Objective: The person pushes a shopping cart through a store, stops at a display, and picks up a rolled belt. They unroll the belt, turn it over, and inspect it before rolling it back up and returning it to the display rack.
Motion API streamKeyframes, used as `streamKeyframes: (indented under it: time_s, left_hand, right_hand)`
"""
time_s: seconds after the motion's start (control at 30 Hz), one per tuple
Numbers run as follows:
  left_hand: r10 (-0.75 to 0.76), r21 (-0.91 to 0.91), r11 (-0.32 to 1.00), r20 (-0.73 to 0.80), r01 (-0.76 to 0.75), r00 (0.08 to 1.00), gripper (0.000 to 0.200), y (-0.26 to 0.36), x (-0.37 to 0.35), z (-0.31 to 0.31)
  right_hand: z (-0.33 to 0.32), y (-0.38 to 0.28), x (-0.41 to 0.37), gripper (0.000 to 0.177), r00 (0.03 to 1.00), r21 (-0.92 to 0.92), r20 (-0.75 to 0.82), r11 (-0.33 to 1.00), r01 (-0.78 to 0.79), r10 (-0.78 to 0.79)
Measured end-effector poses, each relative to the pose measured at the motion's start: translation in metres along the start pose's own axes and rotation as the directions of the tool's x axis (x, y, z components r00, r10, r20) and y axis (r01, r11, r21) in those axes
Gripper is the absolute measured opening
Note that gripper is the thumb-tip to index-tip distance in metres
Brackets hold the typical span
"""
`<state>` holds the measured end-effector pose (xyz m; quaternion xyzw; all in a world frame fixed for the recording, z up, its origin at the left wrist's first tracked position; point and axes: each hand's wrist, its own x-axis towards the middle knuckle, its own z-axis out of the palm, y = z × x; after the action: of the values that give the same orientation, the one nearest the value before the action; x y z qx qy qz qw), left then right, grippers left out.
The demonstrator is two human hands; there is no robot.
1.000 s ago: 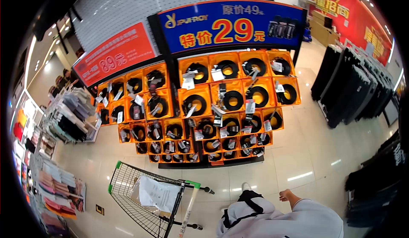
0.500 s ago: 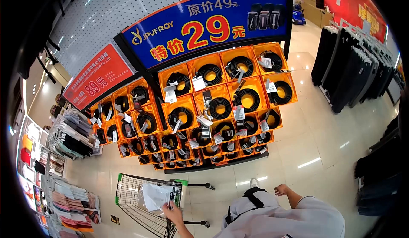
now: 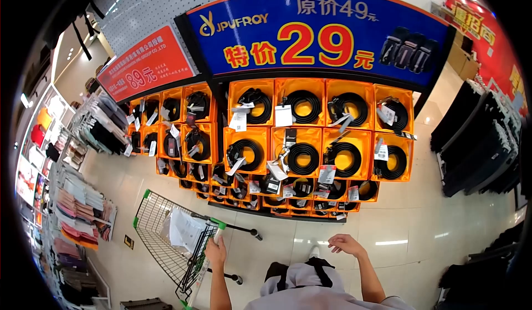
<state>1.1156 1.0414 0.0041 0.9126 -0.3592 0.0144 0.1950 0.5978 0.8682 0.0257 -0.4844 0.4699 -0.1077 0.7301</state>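
My left hand (image 3: 216, 250) is wrapped round the handle of a wire shopping cart (image 3: 160, 229) with green corner pieces, close to the handle's far end. A white, plastic-looking package (image 3: 185, 229) lies inside the cart. My right hand (image 3: 344, 244) hangs in the air in front of my body, fingers loosely bent and apart, holding nothing. Ahead of both hands stands a rack of orange boxes (image 3: 271, 150), each with a coiled black belt (image 3: 303, 158) and paper tags. A blue price sign (image 3: 316, 38) tops the rack.
A red price sign (image 3: 147, 66) tops the rack's left part. Dark trousers hang on a rail (image 3: 482, 143) at the right, with more dark clothing (image 3: 476, 279) at the lower right. Folded and hanging clothes (image 3: 80, 207) line the left. Shiny tiled floor (image 3: 399, 227) lies between.
The belt rack appears nearer and more upright. My right hand has lifted forward into fuller view. My left hand now grips nearer the far end of the handle, and the cart appears farther left.
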Motion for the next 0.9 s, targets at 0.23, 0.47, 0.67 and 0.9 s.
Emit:
streamKeyframes:
  time_s: [0.23,0.47,0.67,0.9]
  left_hand:
    - [-0.02,0.092,0.996,0.239,-0.002,0.971,0.067,-0.033,0.04,-0.002]
    - [-0.058,-0.406,0.736,0.759,0.542,0.648,0.066,-0.05,0.057,-0.017]
    - [0.106,-0.481,0.68,0.812,0.554,0.575,0.063,-0.054,0.067,-0.019]
    - [0.198,-0.513,0.619,0.834,0.595,0.514,0.059,-0.063,0.072,-0.012]
  right_hand:
    - [0.051,-0.187,-0.01,0.025,0.903,-0.356,0.184,0.83,0.43,-0.389]
    - [0.121,-0.379,0.015,0.029,0.612,-0.686,-0.09,0.494,0.534,-0.786]
    - [0.155,-0.454,0.116,0.038,0.211,-0.946,-0.17,0.219,0.24,-0.963]
    - [0.164,-0.482,0.168,0.028,0.207,-0.929,-0.324,0.269,-0.255,-0.923]
